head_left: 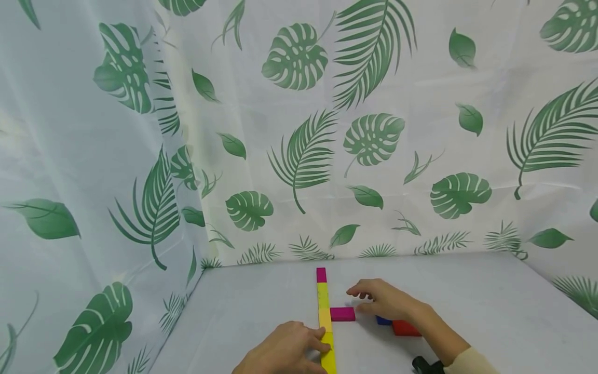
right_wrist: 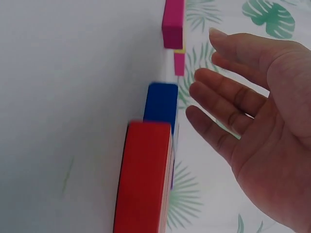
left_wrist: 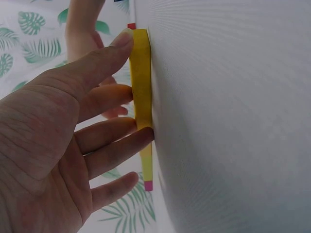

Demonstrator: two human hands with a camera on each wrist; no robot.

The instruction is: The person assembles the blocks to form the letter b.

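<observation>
A straight row of yellow blocks point(head_left: 323, 296) runs away from me, with a magenta block point(head_left: 321, 275) at its far end. My left hand point(head_left: 291, 347) rests on the near part of this row. In the left wrist view its thumb point(left_wrist: 122, 41) touches the near end and several fairly straight fingers reach the row's side. A second magenta block point(head_left: 343, 314) juts out to the right from the row. Just right of that block, my right hand point(head_left: 384, 298) hovers with relaxed, spread fingers and nothing in them.
Under the right forearm lie a blue block point(right_wrist: 161, 104) and a red block point(right_wrist: 146, 179), close together. The white table point(head_left: 261, 296) meets a leaf-printed curtain point(head_left: 411, 156) at the back and sides. A black device point(head_left: 422, 365) sits at the right wrist.
</observation>
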